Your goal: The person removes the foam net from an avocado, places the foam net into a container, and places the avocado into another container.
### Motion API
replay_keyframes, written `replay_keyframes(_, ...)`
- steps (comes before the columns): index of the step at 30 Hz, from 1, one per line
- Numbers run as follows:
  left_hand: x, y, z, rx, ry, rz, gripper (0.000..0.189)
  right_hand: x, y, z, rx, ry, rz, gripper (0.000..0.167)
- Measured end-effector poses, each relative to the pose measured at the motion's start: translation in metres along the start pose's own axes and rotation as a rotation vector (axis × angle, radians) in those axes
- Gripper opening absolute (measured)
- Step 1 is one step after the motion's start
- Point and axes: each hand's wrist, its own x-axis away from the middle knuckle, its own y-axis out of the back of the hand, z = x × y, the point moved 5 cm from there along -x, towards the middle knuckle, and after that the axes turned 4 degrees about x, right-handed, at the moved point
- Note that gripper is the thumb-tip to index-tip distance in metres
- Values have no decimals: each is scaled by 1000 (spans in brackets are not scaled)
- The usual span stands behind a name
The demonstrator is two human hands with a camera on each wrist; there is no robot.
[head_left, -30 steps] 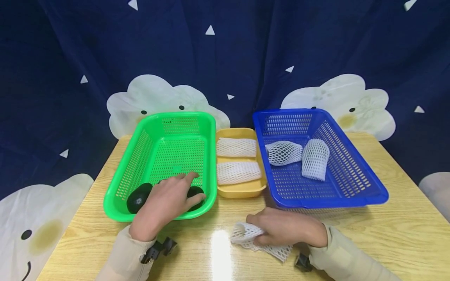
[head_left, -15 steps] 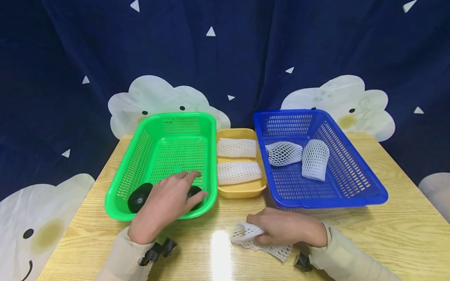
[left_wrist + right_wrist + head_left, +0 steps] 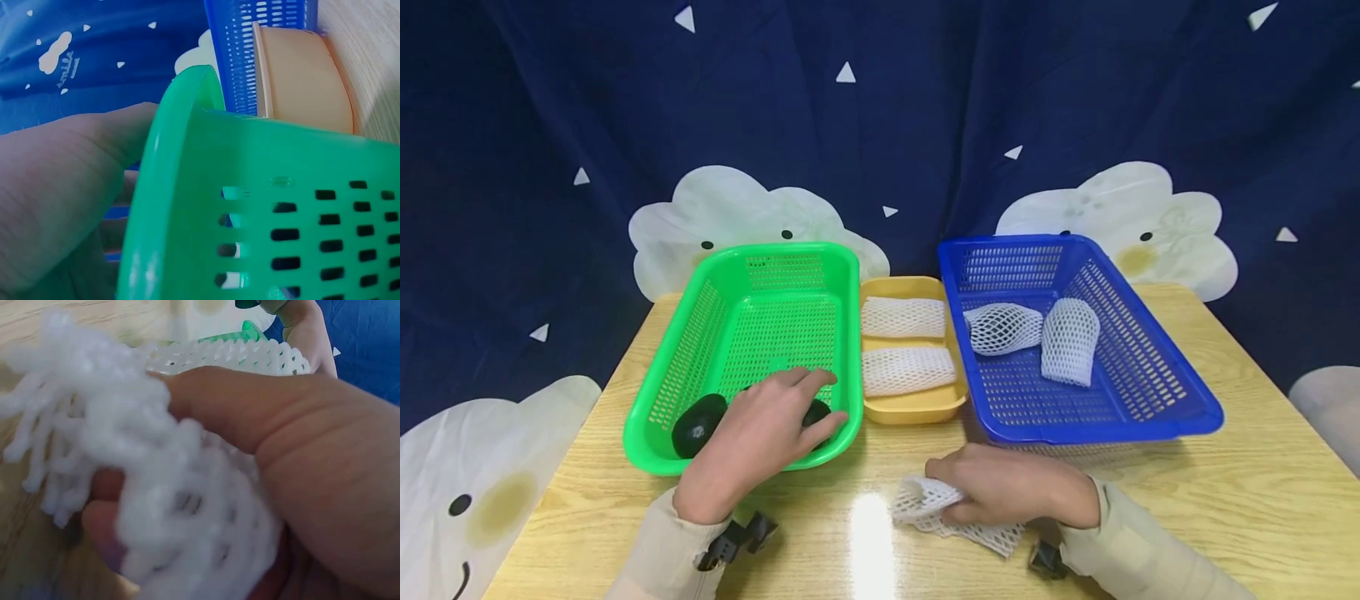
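Observation:
My left hand [image 3: 760,429] reaches over the near rim of the green basket [image 3: 854,333], index finger and thumb spread above a dark, avocado-like fruit [image 3: 817,413] that it partly covers. Whether it touches the fruit is hidden. Another dark fruit [image 3: 698,425] lies to its left in the same basket. In the left wrist view the basket wall [image 3: 262,162] hides most of the fingers. My right hand [image 3: 1007,485] grips a white foam net sleeve [image 3: 922,497] low over the table; in the right wrist view thumb and fingers close round the crumpled net [image 3: 181,487].
Between the baskets stands a yellow tray [image 3: 917,414] with two foam net sleeves [image 3: 906,371]. On the right, a blue basket [image 3: 1030,400] holds two net-covered items [image 3: 1070,342]. A wooden table [image 3: 820,533] carries everything, with a dark blue curtain [image 3: 917,100] behind.
Almost nothing differs: my left thumb and index finger have shifted very slightly to the right over the fruit. My right hand and the net sleeve stay in place.

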Motion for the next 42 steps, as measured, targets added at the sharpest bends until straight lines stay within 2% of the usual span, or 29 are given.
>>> replay_keyframes(5,1,1,-3,-15,-48,-25,37,4,7,9,-12,51,-52,18)
replay_keyframes(9,1,1,-5,-19,-91,-43,36,7,17,19,3,128,-141,17)
replay_keyframes(12,0,0,-6,-26,-119,-59,34,11,24,28,31,152,-199,18)
replay_keyframes(20,1,0,-6,-47,-115,-83,32,25,38,46,94,177,-336,14)
replay_keyframes(26,0,-1,-9,-52,-122,-75,33,28,43,51,112,214,-360,26)
replay_keyframes(32,1,-1,-9,-55,-126,-75,34,29,49,50,108,228,-391,26)
replay_keyframes(35,2,-2,-9,-63,-128,-76,34,28,56,50,131,211,-428,25)
replay_keyframes(42,2,-1,-10,-68,-130,-79,34,28,76,45,199,182,-445,40)
